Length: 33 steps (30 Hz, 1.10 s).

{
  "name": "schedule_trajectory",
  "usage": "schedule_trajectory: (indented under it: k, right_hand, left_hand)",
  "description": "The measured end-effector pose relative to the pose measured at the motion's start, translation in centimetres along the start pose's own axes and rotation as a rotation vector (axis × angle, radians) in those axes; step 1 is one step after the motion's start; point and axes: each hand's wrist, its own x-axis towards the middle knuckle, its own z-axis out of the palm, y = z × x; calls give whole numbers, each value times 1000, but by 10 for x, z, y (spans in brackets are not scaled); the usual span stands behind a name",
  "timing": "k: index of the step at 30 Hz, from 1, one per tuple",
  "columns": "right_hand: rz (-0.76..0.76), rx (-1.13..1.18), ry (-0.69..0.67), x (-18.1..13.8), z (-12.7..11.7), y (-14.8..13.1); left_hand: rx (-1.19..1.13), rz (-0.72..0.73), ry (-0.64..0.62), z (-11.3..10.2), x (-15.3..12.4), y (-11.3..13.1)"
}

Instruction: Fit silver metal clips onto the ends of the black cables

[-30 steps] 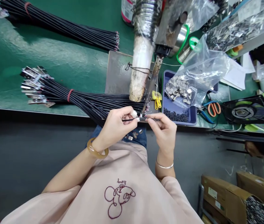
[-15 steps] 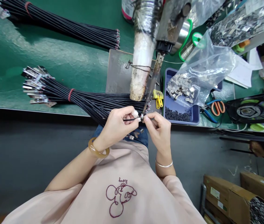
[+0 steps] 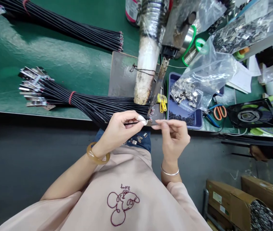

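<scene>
My left hand (image 3: 127, 125) pinches a black cable (image 3: 131, 123) close to its end; a white cover wraps one fingertip. Just past those fingertips, a small silver metal plug (image 3: 149, 123) sits at the cable's end. My right hand (image 3: 173, 136) is to the right of the plug, with thumb and fingertips brought together beside it. Whatever lies between them is too small to make out. Behind my hands the soldering iron (image 3: 159, 78) points down towards the ends of a bundle of black cables (image 3: 95, 102), tied with a red band. Loose metal plugs (image 3: 134, 141) lie on my lap.
A white wrapped duct nozzle (image 3: 145, 70) hangs over a grey board (image 3: 120, 73). To the right stand a blue tray (image 3: 199, 120) with metal shells and black bits, orange-handled pliers (image 3: 219, 112) and a fan (image 3: 249, 114). Another cable bundle (image 3: 78, 29) lies at the back left.
My right hand has moved right, away from my left fingertips, and the silver plug now shows between the hands. My left hand keeps its hold on the cable. The view has shifted slightly.
</scene>
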Motion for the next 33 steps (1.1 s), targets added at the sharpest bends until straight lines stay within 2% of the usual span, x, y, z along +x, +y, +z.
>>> schedule_trajectory:
  k: [4,13,22,33]
  right_hand:
    - [32,-12,-133,1,5,1]
    - [61,11,-199,12,6,5]
    - [15,1,-233,22,5,1]
    - [2,-20,-296,28,5,-1]
  left_hand:
    - [-36,-69,36,5,1,0]
    - [27,-82,78,12,3,-3]
    - [22,-95,131,14,5,2]
    - [55,-94,123,13,4,2]
